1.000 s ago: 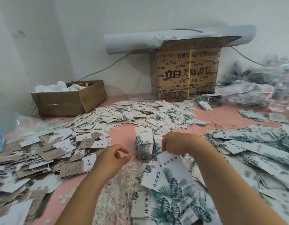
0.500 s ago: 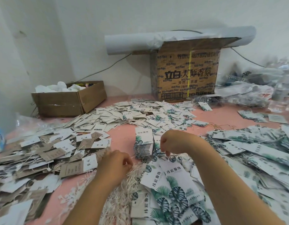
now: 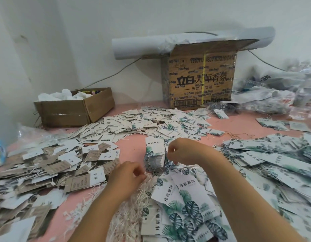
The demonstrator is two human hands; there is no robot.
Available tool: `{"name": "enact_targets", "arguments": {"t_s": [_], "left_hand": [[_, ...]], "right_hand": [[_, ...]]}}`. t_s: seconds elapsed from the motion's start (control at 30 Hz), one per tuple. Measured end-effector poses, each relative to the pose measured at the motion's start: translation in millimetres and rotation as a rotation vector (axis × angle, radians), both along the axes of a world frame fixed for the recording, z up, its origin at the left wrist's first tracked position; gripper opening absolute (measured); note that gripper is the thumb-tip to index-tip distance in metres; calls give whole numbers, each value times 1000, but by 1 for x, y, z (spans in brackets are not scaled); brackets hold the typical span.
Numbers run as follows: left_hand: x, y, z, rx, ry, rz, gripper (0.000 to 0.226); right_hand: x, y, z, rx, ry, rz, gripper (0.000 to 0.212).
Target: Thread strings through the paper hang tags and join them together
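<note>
Tags [image 3: 151, 123] cover the pink table [image 3: 132, 149] by the white wall [image 3: 151, 14]; left hand [image 3: 126, 177] pinches strings [image 3: 130, 215], right hand [image 3: 184, 152] curls, hold unclear

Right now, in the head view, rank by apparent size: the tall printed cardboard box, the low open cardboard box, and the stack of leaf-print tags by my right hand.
1. tall printed cardboard box
2. low open cardboard box
3. stack of leaf-print tags, smallest even though nearest the camera
</note>
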State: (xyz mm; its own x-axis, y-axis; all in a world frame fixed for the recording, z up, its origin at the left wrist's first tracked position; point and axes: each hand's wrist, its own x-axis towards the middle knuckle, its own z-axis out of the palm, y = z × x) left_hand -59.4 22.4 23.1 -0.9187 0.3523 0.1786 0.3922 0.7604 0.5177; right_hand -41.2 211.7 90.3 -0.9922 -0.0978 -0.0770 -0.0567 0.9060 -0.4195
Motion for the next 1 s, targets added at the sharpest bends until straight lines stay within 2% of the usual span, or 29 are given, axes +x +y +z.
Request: {"name": "enact_targets", "arguments": {"t_s": [0.2,0.33,0.57,0.77,1.0], "left_hand": [[4,9,21,197,10,-87,21],[6,10,26,215,25,-90,18],[5,9,25,236,34,-78,15],[4,8,28,349,83,-67,21],[2,5,28,395,74,-58,20]], "right_hand": [[-3,-12,-10,-79,73,145,24],[-6,-24,-12,-118,168,200,24],[-6,-22,-15,-148,117,216,20],[-5,-20,-11,-201,212,232,4],[-3,-17,-5,-200,340,176,7]]}}
